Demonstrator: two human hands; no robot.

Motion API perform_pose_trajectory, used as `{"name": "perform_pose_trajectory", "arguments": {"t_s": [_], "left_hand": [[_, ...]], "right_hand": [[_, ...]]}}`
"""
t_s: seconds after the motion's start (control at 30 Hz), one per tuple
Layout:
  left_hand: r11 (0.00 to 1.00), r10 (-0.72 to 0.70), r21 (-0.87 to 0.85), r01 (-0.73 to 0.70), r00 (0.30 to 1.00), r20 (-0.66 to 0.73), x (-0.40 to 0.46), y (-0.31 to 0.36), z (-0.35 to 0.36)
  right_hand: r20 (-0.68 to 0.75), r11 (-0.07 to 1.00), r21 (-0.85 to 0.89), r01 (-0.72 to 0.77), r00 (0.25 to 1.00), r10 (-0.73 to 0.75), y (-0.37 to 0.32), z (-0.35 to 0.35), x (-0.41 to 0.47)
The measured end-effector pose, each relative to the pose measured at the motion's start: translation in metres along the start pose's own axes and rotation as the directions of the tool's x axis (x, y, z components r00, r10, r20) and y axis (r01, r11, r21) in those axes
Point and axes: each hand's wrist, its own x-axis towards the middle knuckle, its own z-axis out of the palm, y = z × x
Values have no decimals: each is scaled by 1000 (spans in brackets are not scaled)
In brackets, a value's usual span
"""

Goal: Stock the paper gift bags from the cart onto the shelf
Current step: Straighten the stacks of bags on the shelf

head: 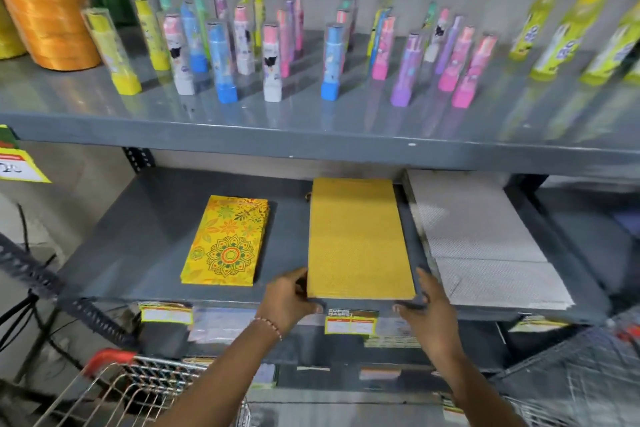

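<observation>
A flat stack of plain gold paper gift bags (360,239) lies on the lower grey shelf (138,236), its front edge at the shelf lip. My left hand (287,298) grips the stack's front left corner, fingers along its side. At the front right corner my right hand (429,308) is spread, with the thumb at the front edge and the fingers beside the stack. A stack of yellow floral-patterned gift bags (225,243) lies to the left, apart from it. A stack of silver-white gift bags (485,246) lies to the right.
The wire cart (114,388) with a red handle stands at the lower left, below my left arm. The upper shelf (242,135) holds several upright coloured tubes (221,62), an orange ribbon roll (45,3) and yellow-green packs (561,28). Price tags (349,321) hang on the shelf lip.
</observation>
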Motion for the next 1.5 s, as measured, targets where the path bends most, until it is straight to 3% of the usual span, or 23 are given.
{"name": "perform_pose_trajectory", "arguments": {"t_s": [0.1,0.33,0.8,1.13,1.5], "left_hand": [[988,-7,152,16,998,-56,17,2,6],[981,-40,182,59,994,-105,33,2,6],[987,-116,94,128,986,-124,39,3,3],[994,-71,72,81,989,-133,33,-1,3],[990,-107,74,120,981,-161,24,3,8]], "right_hand": [[56,999,29,-29,998,27,1,-4,16],[46,999,-46,-26,999,28,-8,-5,26],[52,998,-45,-32,998,34,-9,0,37],[34,998,-50,-33,999,35,-8,-2,35],[41,998,-31,-51,998,52,-4,0,29]]}}
